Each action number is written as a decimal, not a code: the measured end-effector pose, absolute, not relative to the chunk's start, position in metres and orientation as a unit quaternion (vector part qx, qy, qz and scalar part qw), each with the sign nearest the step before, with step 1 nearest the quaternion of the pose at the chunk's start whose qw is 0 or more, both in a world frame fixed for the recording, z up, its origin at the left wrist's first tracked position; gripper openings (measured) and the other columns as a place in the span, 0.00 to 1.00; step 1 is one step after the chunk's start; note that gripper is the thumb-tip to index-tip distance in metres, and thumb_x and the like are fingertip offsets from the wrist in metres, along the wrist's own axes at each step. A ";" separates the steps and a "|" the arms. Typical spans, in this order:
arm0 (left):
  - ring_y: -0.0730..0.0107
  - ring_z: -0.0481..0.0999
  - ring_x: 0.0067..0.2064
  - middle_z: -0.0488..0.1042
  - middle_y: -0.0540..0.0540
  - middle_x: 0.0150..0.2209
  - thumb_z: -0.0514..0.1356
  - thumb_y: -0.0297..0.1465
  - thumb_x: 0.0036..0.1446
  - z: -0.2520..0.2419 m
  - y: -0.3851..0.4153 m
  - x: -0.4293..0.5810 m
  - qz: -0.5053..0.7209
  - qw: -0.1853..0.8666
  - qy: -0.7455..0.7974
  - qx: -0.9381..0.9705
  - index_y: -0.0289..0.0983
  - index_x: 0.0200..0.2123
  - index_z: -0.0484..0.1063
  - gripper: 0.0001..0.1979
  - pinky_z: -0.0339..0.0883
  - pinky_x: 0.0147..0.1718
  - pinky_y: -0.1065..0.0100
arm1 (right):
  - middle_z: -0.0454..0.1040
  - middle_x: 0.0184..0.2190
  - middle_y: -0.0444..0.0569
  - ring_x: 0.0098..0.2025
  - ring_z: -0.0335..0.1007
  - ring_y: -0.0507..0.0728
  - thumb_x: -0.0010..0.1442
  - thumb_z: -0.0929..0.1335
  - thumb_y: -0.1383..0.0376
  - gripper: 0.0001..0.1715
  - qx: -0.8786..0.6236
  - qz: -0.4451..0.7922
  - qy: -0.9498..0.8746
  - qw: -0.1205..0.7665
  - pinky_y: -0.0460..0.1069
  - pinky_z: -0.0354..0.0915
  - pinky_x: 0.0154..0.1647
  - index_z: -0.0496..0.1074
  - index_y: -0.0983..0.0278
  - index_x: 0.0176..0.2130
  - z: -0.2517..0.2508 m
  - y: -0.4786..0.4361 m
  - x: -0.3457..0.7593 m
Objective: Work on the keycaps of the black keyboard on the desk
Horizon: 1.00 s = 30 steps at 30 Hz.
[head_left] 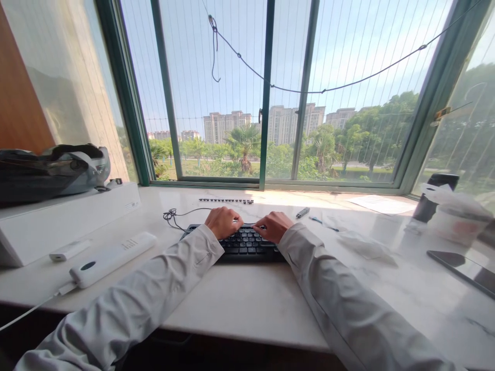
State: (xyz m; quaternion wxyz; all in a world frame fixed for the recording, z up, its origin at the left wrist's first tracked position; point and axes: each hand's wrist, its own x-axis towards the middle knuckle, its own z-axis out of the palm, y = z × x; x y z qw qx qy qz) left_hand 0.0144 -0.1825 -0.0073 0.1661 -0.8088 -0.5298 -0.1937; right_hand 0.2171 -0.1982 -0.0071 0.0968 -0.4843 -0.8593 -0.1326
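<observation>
A black keyboard [247,245] lies on the white marbled tabletop, its cable running off behind to the left. My left hand [223,222] is over its upper left part, fingers curled together and thumb pointing inward. Opposite it, my right hand [274,226] rests over the upper right part, also with bent, closed fingers. The fingertips of both hands come close to each other near the keyboard's back row; whatever they pinch there is hidden or too small to name. Behind the keyboard, small black keycaps [226,200] lie lined up in a row.
A grey pen-like tool [302,212] and a thin blue tool [324,223] lie right of the keyboard. Further right are a plastic bag [365,245], paper [382,203] and a dark tablet-like device [464,268]. At left are a white power strip-like device [112,259] and a white box [69,219].
</observation>
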 end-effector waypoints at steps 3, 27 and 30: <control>0.58 0.77 0.37 0.80 0.43 0.32 0.50 0.43 0.57 -0.008 -0.179 0.013 -0.192 0.164 -0.535 -0.806 0.46 0.34 0.81 0.20 0.64 0.35 0.64 | 0.80 0.35 0.49 0.37 0.74 0.58 0.61 0.60 0.50 0.21 -0.492 -0.118 -0.857 0.099 0.48 0.61 0.35 0.78 0.49 0.44 -0.006 -0.200 0.216; 0.56 0.76 0.42 0.79 0.41 0.40 0.50 0.43 0.55 0.010 -0.083 0.008 -0.027 0.229 -0.568 -0.790 0.45 0.40 0.79 0.20 0.64 0.41 0.62 | 0.76 0.45 0.61 0.46 0.73 0.61 0.61 0.61 0.61 0.20 -0.644 -0.086 -0.752 0.111 0.52 0.66 0.43 0.75 0.65 0.46 0.003 -0.185 0.231; 0.55 0.75 0.44 0.78 0.39 0.43 0.50 0.44 0.56 0.011 -0.054 0.024 0.008 0.233 -0.550 -0.802 0.43 0.42 0.78 0.21 0.63 0.43 0.61 | 0.76 0.45 0.61 0.45 0.74 0.61 0.60 0.62 0.62 0.19 -0.644 -0.089 -0.752 0.115 0.51 0.66 0.42 0.75 0.65 0.46 0.000 -0.185 0.231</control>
